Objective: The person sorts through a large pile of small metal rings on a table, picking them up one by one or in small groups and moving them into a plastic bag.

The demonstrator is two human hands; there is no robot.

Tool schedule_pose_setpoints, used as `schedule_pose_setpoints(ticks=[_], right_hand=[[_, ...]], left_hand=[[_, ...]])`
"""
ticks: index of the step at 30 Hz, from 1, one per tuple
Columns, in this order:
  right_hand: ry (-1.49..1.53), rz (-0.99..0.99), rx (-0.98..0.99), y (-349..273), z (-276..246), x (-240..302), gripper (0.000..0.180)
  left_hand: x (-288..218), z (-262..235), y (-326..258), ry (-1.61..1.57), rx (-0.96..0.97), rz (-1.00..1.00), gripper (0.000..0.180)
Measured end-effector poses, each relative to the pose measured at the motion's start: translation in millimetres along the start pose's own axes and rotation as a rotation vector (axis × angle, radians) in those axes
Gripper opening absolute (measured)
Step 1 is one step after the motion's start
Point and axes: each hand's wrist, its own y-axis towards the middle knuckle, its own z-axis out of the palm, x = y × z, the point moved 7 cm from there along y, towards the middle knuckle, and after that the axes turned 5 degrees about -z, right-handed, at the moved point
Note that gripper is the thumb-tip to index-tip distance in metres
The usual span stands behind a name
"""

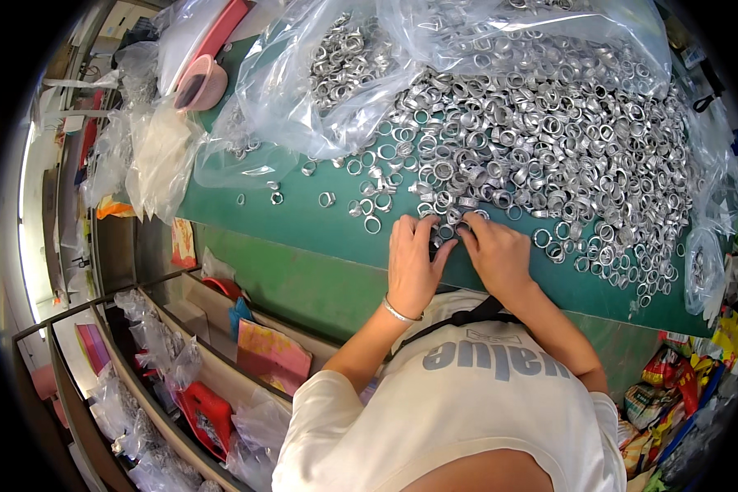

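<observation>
A big heap of silver metal rings [549, 156] spreads over the green tabletop [295, 225]. At the heap's near edge, close to the table's front edge, my left hand [412, 261] has its fingers curled, with small rings between thumb and index finger. Just beside it, my right hand [500, 252] is bent inward, thumb and fingertips on a ring. A few rings [444, 233] show in the gap between both hands. My fingers partly hide the exact grip. A thin bracelet [402, 312] circles my left wrist.
Clear plastic bags [303, 98] with more rings lie across the table's back. Loose rings [326, 198] sit left of the heap. A pink basket [201, 84] stands at the far left. Lower left, shelves hold bags and a red bin [205, 418]. Colourful packages [672, 369] are piled at right.
</observation>
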Motion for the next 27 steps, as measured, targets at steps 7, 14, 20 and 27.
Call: schedule_pose_setpoints(ticks=[7, 14, 20, 27], right_hand=[[0.331, 0.187, -0.009, -1, -7, -21, 0.01], [1.746, 0.581, -0.005, -13, -15, -41, 0.015], [1.837, 0.682, 0.144, -19, 7, -32, 0.024], [1.663, 0.717, 0.297, -25, 30, -11, 0.018]], left_hand=[[3, 1, 1, -0.023, -0.047, -0.001, 0.031], [2, -13, -2, -0.309, -0.073, -0.059, 0.028], [18, -8, -15, -0.767, 0.046, -0.359, 0.03], [-6, -7, -23, -0.546, 0.014, -0.155, 0.042]])
